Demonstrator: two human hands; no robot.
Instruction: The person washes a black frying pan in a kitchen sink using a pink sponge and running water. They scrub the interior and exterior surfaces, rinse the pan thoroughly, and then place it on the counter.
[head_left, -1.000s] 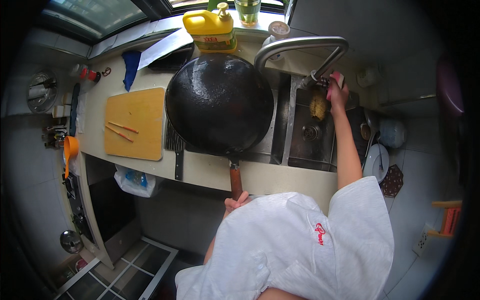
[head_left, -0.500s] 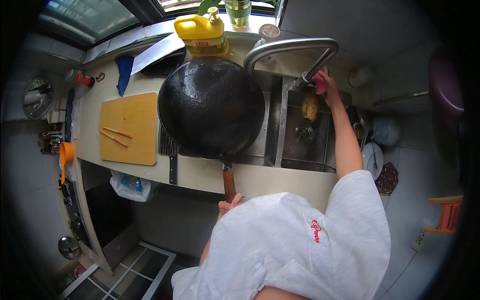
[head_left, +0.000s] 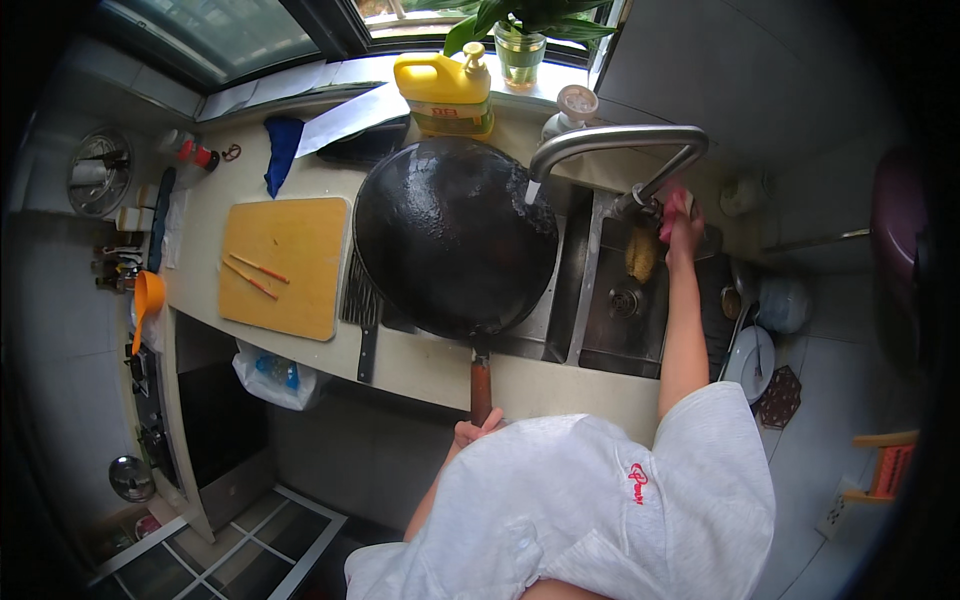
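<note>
A large black wok (head_left: 450,250) rests over the left sink basin, its dark surface wet. My left hand (head_left: 478,431) is closed round the end of its wooden handle (head_left: 481,390), partly hidden by my shirt. From the curved tap (head_left: 620,138), a short pale stream meets the wok's upper right edge. At the tap's base, my right hand (head_left: 684,232) holds a pink sponge (head_left: 676,208) against or beside the tap lever; the contact is hidden. Below it, a yellowish-brown loofah-like scrubber (head_left: 640,253) lies in the right basin (head_left: 615,345).
Left of the wok are a cutting board (head_left: 283,300) with two chopsticks (head_left: 258,268) and a black-handled cleaver (head_left: 368,345). Behind stand a yellow pump jug (head_left: 445,95), a white bottle (head_left: 572,112) and a plant in a glass (head_left: 520,58). A white plate (head_left: 748,362) is at right.
The view has shifted, so everything sits lower and farther right. A stream now shows at the tap's mouth, wetting the wok. Both hands keep their holds.
</note>
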